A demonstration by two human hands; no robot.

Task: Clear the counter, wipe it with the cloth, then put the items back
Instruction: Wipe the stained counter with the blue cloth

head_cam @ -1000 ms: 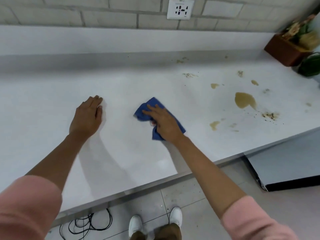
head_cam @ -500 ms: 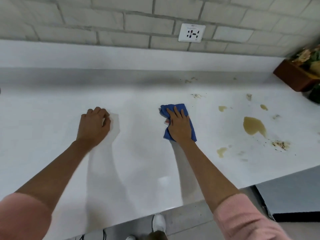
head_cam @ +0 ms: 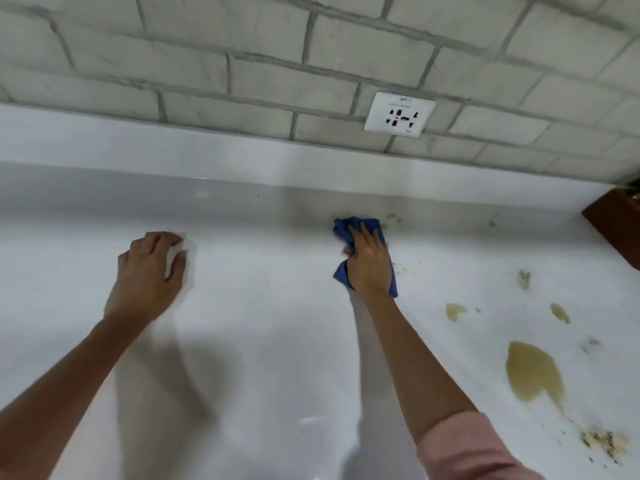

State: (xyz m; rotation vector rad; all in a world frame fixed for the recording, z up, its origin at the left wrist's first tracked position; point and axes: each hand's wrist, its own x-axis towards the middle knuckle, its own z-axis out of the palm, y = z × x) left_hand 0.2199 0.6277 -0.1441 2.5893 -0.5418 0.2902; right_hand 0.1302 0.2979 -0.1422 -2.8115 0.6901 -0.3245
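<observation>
Toward the back of the glossy white bench [head_cam: 277,358], close to where it meets the low white upstand [head_cam: 173,150], the crumpled blue cloth [head_cam: 346,227] lies flat on the surface under the right hand [head_cam: 369,263]. That hand presses down on the cloth with its fingers straight and slightly spread, palm on top; blue fabric shows past the fingertips, along the left edge and at the wrist. Whether the thumb tucks under a fold cannot be told. A pink sleeve [head_cam: 464,452] covers the right upper arm at the lower edge of the view.

Well to the left, the left hand [head_cam: 149,275] rests on the bare bench with its fingers loosely bent and their tips touching the surface; it holds nothing. It is somewhat blurred.

Right of the cloth the bench is dirty. Small pale specks [head_cam: 401,270] sit just beside the cloth's right edge. Farther right lie two small yellowish-brown spots [head_cam: 454,311] [head_cam: 560,312], a large brown puddle [head_cam: 531,370] nearer the front, and a patch of dry crumbs [head_cam: 604,441] by the lower right corner. Faint smudges [head_cam: 393,216] mark the surface near the upstand.

At the far right edge, the corner of a dark brown wooden box [head_cam: 616,223] stands on the bench. Above the upstand, a grey-white brick-pattern wall [head_cam: 207,64] carries a white square wall socket [head_cam: 399,114].
</observation>
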